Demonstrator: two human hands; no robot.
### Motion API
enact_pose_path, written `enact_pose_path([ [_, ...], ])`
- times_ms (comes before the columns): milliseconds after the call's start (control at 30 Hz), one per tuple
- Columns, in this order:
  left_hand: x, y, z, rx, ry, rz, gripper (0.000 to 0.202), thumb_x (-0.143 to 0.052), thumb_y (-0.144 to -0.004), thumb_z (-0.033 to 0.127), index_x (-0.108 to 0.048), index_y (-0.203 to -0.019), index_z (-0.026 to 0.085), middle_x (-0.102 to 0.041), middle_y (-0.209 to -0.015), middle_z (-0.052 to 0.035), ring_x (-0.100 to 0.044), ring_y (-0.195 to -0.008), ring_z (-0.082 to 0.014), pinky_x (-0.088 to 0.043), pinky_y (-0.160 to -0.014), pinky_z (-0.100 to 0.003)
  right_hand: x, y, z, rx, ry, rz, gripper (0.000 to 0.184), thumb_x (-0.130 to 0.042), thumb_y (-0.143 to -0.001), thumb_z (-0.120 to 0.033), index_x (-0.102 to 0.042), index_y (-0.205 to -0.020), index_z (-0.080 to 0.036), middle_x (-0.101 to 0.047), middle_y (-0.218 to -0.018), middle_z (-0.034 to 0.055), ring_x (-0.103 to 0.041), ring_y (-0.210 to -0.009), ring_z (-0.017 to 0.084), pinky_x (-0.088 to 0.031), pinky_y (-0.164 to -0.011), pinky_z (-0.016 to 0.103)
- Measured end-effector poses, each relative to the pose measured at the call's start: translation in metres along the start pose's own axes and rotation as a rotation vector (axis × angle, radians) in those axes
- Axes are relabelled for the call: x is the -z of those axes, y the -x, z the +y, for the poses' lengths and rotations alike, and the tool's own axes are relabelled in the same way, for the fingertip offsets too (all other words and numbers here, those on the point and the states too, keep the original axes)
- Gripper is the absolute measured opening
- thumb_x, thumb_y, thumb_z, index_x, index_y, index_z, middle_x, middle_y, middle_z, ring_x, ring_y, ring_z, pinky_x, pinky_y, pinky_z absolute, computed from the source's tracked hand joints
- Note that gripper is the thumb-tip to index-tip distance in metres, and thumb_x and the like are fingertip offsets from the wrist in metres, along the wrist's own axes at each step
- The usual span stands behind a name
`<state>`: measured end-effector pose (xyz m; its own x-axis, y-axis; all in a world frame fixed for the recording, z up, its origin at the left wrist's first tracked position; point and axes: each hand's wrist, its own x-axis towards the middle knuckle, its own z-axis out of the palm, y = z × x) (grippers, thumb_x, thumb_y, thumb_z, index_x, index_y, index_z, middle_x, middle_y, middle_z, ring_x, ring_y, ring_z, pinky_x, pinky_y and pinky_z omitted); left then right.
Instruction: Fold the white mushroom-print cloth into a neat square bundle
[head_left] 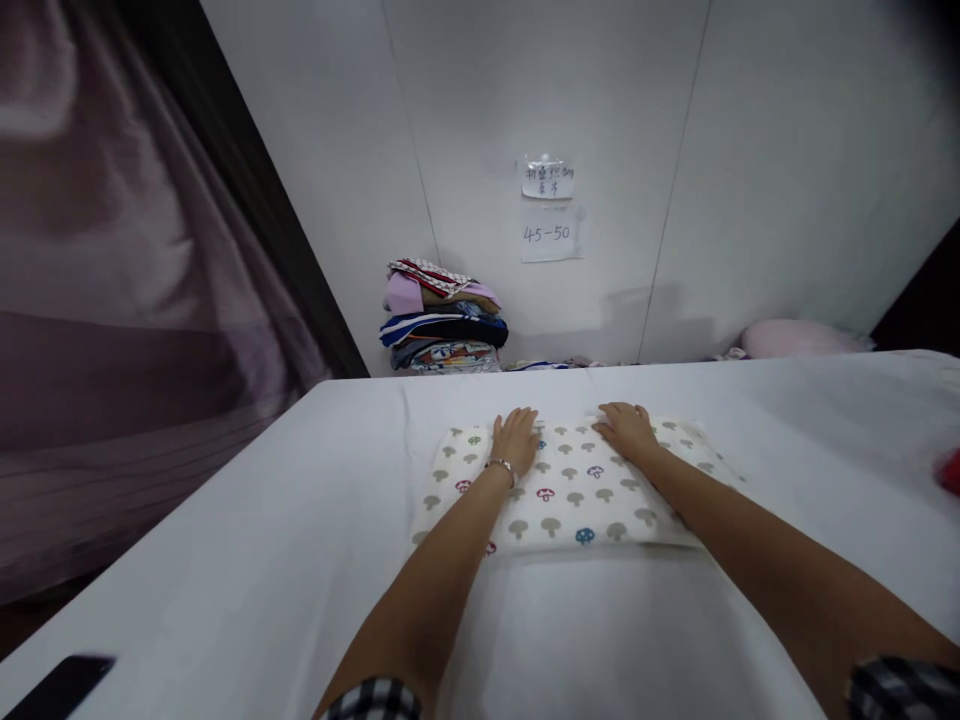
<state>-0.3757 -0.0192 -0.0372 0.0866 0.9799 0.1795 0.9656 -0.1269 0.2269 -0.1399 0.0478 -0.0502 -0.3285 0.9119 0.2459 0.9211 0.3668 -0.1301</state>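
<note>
A folded white cloth [570,495] printed with small mushrooms lies flat on the white-covered table [247,560]. My left hand [516,438] rests palm down on its far left part, fingers stretched out, a bracelet on the wrist. My right hand [626,430] lies flat on its far right part, fingers also extended. Both forearms reach across the cloth from the near edge.
A pile of folded clothes [442,318] stands against the wall at the table's far side. Two paper notes [549,210] hang on the wall. A pink item [795,338] lies far right, a red thing [949,470] at the right edge, a dark object [60,688] at the near left corner, a curtain [112,300] on the left.
</note>
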Motion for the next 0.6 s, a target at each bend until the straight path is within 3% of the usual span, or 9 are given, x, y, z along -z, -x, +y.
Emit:
enact_pose_path([
  [67, -0.004, 0.007, 0.005, -0.068, -0.019, -0.077, 0.05, -0.029, -0.088, 0.044, -0.03, -0.135, 0.026, -0.028, -0.144, -0.0018, -0.018, -0.133, -0.0201, -0.009, -0.109, -0.045, 0.001, 0.004, -0.001, 0.069, 0.0, -0.03, 0.046, -0.032, -0.087, -0.041, -0.043, -0.127, -0.021, -0.043, -0.134, 0.0098, -0.033, -0.125, 0.024, -0.017, -0.102, 0.045],
  [167, -0.009, 0.011, 0.004, -0.054, -0.061, -0.167, 0.057, -0.02, -0.088, 0.052, -0.028, -0.137, 0.024, -0.022, -0.146, -0.0019, -0.015, -0.135, -0.0213, -0.01, -0.109, -0.046, 0.005, 0.015, 0.015, 0.151, -0.002, -0.191, 0.054, -0.024, -0.088, -0.049, -0.035, -0.134, -0.024, -0.033, -0.142, 0.0064, -0.025, -0.13, 0.022, -0.017, -0.104, 0.043],
  [233, -0.011, 0.01, 0.002, -0.048, -0.081, -0.176, 0.059, -0.018, -0.088, 0.053, -0.026, -0.138, 0.023, -0.021, -0.146, -0.0019, -0.013, -0.135, -0.0213, -0.009, -0.109, -0.046, 0.01, 0.024, 0.038, 0.078, 0.032, -0.268, 0.061, -0.022, -0.086, -0.056, -0.031, -0.136, -0.023, -0.027, -0.145, 0.0062, -0.021, -0.132, 0.023, -0.016, -0.105, 0.044],
  [400, -0.01, 0.006, 0.001, -0.055, -0.079, -0.168, 0.058, -0.018, -0.088, 0.052, -0.027, -0.138, 0.023, -0.02, -0.147, -0.0016, -0.012, -0.135, -0.0213, -0.007, -0.109, -0.047, 0.025, 0.035, 0.089, -0.188, 0.101, -0.278, 0.062, -0.017, -0.086, -0.055, -0.025, -0.139, -0.023, -0.022, -0.147, 0.0055, -0.017, -0.133, 0.024, -0.017, -0.104, 0.049],
  [600, -0.011, 0.007, 0.001, -0.047, -0.057, -0.163, 0.057, -0.021, -0.088, 0.052, -0.028, -0.138, 0.024, -0.021, -0.146, -0.0033, -0.013, -0.135, -0.0215, -0.007, -0.109, -0.046, 0.027, 0.042, 0.081, -0.187, 0.13, -0.233, 0.062, -0.022, -0.086, -0.054, -0.027, -0.138, -0.019, -0.022, -0.146, 0.0102, -0.015, -0.134, 0.026, -0.016, -0.104, 0.052],
])
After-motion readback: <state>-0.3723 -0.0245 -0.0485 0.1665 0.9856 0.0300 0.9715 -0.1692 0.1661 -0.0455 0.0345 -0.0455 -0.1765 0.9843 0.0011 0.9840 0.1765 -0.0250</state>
